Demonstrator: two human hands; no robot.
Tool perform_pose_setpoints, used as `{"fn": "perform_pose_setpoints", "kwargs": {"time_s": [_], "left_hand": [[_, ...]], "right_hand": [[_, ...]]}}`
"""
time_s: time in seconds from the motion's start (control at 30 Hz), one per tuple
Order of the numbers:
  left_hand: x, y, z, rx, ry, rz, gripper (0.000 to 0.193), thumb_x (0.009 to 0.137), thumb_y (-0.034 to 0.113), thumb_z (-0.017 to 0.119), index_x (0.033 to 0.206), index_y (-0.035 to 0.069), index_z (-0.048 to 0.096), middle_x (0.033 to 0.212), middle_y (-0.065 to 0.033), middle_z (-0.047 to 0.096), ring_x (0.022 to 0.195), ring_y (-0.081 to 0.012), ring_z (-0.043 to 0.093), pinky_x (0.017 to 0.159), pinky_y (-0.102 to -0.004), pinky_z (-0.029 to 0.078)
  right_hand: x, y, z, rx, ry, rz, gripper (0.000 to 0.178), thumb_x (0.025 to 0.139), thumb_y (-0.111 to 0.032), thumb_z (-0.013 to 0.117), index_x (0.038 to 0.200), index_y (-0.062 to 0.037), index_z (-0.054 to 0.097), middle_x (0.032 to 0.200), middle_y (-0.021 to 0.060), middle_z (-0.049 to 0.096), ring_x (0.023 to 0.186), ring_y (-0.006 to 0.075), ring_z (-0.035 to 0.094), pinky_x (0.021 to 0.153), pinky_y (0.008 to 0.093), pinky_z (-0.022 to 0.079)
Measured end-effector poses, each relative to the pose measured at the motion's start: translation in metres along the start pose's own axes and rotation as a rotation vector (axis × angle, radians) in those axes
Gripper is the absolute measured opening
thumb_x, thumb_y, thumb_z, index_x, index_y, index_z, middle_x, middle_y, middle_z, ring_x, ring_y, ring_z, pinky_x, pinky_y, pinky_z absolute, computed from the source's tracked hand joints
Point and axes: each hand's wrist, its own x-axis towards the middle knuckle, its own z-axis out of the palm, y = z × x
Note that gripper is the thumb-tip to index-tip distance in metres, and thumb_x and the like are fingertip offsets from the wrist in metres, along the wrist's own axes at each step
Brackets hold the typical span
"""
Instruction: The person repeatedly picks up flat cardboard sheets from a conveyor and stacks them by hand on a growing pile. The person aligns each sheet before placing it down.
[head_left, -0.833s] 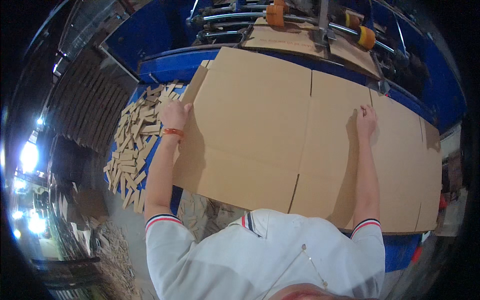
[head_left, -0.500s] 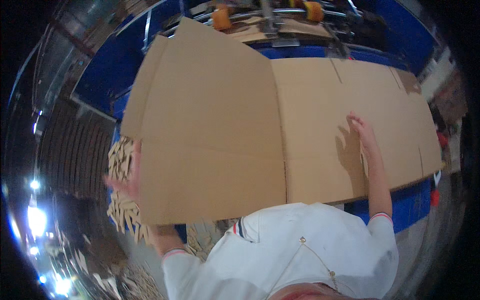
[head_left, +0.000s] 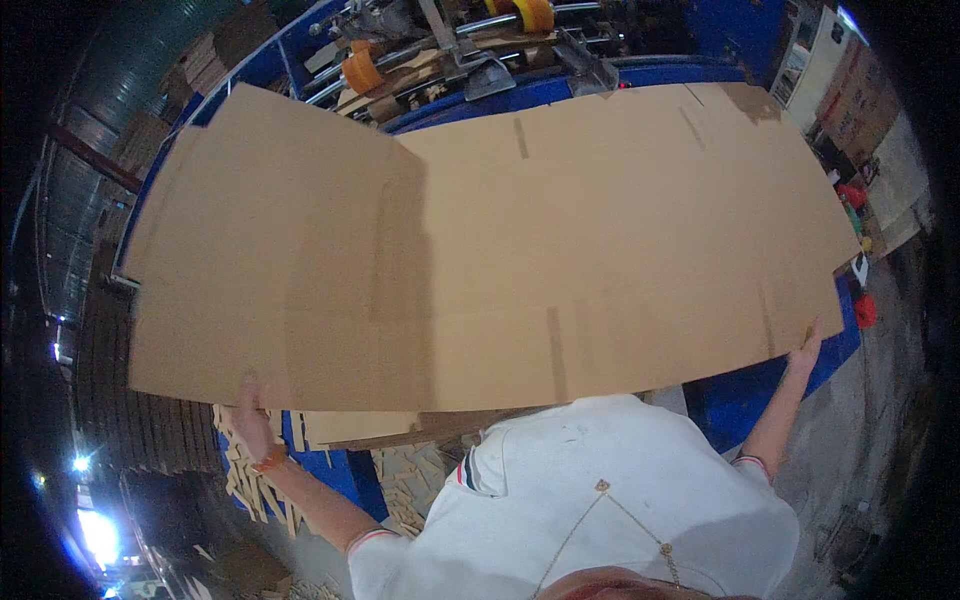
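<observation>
A wide brown corrugated cardboard sheet (head_left: 620, 230) spreads across the view in front of me, creased, with its left panel tilted up and shaded. Short slots cut into its right part. My left hand (head_left: 252, 422), with an orange band at the wrist, is closed on the sheet's near edge at the left, thumb on top. At the near right corner, my right hand (head_left: 806, 348) pinches the edge; its other fingers are hidden below the board. Under the sheet's near edge, another cardboard piece (head_left: 365, 428) shows close to my body.
Behind the sheet stands a blue machine (head_left: 680, 75) with metal rods and orange rollers (head_left: 362, 70). Narrow cardboard offcuts (head_left: 262, 490) pile up at the lower left, others lie on the floor. A red object (head_left: 865, 310) is at the right edge. Stacked cardboard (head_left: 140, 420) stands at far left.
The sheet's left panel has swung out leftward and the board lies wider. My left hand has closed on the near edge. My right hand has moved from above the board to its near right corner.
</observation>
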Motion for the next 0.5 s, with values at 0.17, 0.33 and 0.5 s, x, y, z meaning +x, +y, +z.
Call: {"fn": "perform_pose_setpoints", "kwargs": {"time_s": [0.17,0.33,0.5], "left_hand": [[0.032,-0.040,-0.006,0.346,0.185,0.422,0.042,0.089,0.016,0.068,0.121,-0.008,0.055,0.116,-0.0148,0.062,0.098,-0.0201,0.060,0.087,-0.0341,0.048],[0.002,-0.064,0.036,0.457,0.165,0.411,0.028,0.090,0.012,0.065,0.110,-0.008,0.062,0.105,-0.0129,0.067,0.090,-0.0186,0.062,0.078,-0.0317,0.050],[-0.013,-0.125,0.067,0.247,-0.090,0.519,0.030,0.089,-0.001,0.061,0.117,-0.007,0.061,0.117,-0.0161,0.064,0.097,-0.0188,0.063,0.080,-0.0316,0.051]], "right_hand": [[-0.122,0.027,0.096,-0.116,0.024,-0.345,0.049,0.094,-0.020,0.058,0.137,-0.0018,0.042,0.135,0.0110,0.049,0.118,0.0258,0.053,0.094,0.0408,0.048],[-0.204,0.083,0.162,-0.667,-0.152,-0.679,0.032,0.092,-0.013,0.058,0.121,0.0018,0.059,0.121,0.0115,0.063,0.108,0.0248,0.059,0.089,0.0355,0.048],[-0.193,0.071,0.252,-0.742,-0.736,-1.305,0.045,0.079,0.003,0.058,0.123,0.0023,0.059,0.123,0.0156,0.063,0.110,0.0280,0.061,0.092,0.0339,0.048]]}}
